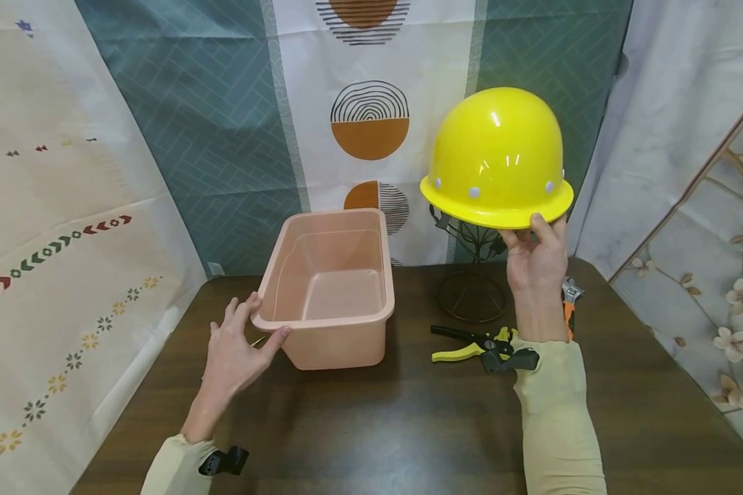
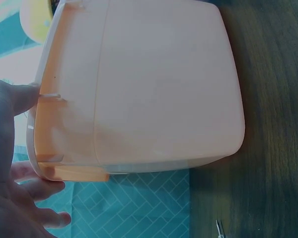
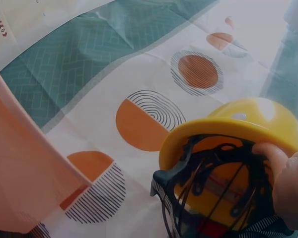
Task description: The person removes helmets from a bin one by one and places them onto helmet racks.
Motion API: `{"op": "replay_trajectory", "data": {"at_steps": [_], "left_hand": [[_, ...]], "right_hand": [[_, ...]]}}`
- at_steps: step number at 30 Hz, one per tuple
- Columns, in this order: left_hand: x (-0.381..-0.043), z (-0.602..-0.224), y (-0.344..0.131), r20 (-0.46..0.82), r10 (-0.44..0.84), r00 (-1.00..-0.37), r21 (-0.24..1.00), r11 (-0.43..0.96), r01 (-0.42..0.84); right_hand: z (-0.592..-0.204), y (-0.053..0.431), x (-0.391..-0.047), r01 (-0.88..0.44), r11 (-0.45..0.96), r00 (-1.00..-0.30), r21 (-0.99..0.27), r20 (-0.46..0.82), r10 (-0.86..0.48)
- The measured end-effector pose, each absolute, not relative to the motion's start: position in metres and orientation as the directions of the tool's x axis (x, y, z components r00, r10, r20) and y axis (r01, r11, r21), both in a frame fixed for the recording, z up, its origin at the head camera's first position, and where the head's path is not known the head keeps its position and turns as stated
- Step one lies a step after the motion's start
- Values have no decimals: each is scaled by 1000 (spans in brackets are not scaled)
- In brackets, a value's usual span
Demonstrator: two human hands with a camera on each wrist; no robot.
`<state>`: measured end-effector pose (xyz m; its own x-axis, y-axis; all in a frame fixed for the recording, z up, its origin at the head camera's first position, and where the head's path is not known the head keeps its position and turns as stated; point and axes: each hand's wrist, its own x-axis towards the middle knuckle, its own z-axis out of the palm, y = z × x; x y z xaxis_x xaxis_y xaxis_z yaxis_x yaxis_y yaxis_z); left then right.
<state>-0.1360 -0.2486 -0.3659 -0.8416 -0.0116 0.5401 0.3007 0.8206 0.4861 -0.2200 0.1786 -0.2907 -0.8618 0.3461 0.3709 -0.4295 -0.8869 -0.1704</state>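
Note:
My right hand holds a yellow hard hat by its brim, thumb on the near edge. Beneath the hat a black wire stand rises from the table; in the right wrist view thin dark wires and straps show inside the shell. Whether the hat rests on the stand, I cannot tell. On the left, my left hand grips the near left corner of a pink plastic tub, thumb against the front rim and fingers along the side. No objects show inside the tub.
Yellow-and-black handled pliers lie by my right wrist. An adjustable wrench with an orange handle is partly hidden behind that forearm. A thin metal tip shows left of the tub. Patterned cloths hang behind the wooden table.

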Motion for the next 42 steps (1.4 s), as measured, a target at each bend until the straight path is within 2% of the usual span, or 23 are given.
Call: {"op": "replay_trajectory", "data": {"at_steps": [10,22,42], "left_hand": [[-136,-365,-248,540,-9,-842,477,828,296],[-135,-365,-248,542,-9,-841,477,827,298],[-136,-366,-248,541,-11,-841,478,827,296]], "right_hand": [[-298,180,-219,-407,-900,-875,-155,350,336],[-311,178,-220,-450,-880,-841,-156,405,358],[-324,184,-220,-424,-889,-862,-170,378,339]]}}
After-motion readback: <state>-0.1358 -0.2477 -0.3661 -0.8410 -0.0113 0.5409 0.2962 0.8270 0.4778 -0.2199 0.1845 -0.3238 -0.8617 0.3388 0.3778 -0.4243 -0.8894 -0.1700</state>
